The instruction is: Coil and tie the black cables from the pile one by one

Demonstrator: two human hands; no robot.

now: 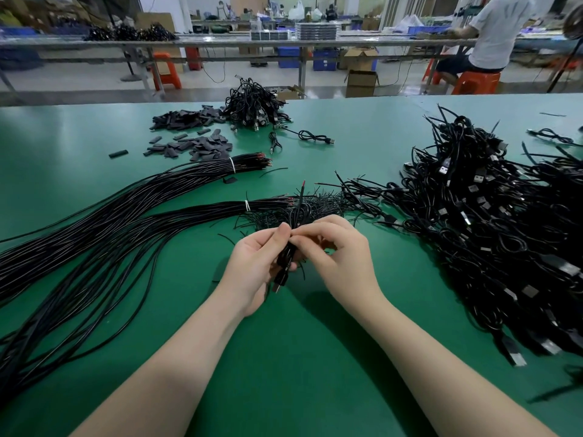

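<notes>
A coiled black cable stands nearly upright between both hands above the green table; its USB plug points down and a loose end sticks up past the fingers. My left hand grips the coil from the left, thumb on top. My right hand pinches something thin at the coil's upper part. A heap of thin black ties lies just behind the hands. A big pile of black USB cables fills the right side.
Two long bundles of straight black cables bound with white ties stretch across the left. Black sleeve pieces and a smaller cable pile lie at the far middle. A seated person works at another bench behind.
</notes>
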